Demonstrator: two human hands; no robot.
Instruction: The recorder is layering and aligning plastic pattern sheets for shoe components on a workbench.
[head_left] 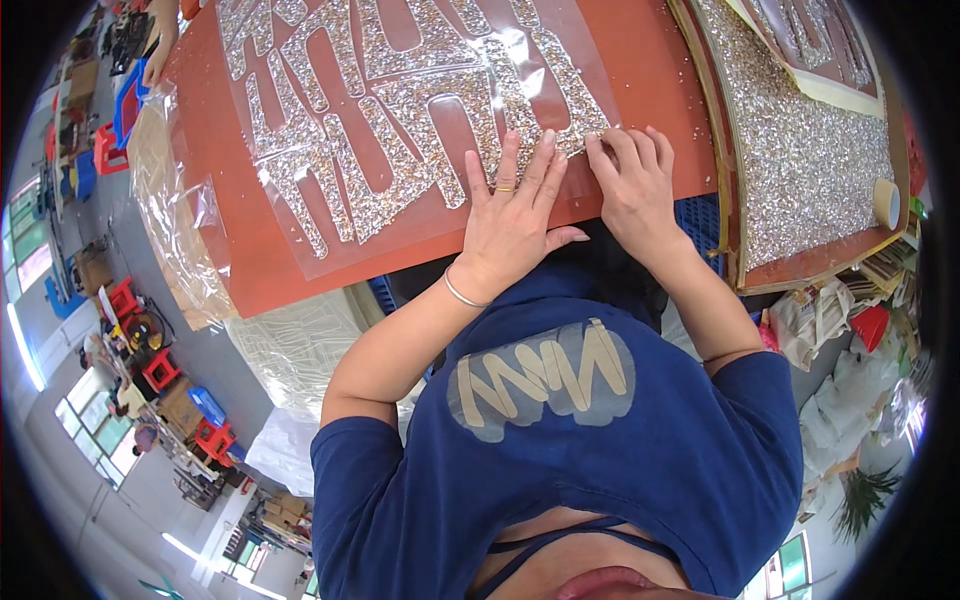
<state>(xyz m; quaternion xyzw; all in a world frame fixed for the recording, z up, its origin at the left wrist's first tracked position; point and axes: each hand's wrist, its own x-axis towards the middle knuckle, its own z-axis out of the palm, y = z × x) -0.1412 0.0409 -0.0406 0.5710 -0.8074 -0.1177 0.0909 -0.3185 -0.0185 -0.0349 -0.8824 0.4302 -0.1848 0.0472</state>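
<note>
Here, the glittery sheet lies flat on the table, best kept smooth by even pressure. The left hand, grip spread wide, holds nothing; the right hand curls near the near-right corner, any pinch unclear. Rightward, a wood-edged tray holds glitter.

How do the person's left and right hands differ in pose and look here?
The left hand has its fingers extended and spread; the right hand has its fingers bent. The left hand wears a yellow ring; none shows on the right hand. The left hand has a silvery bangle at its wrist; the right hand's wrist looks bare. Both are palm-down by the glittery sheet's near edge.
</note>
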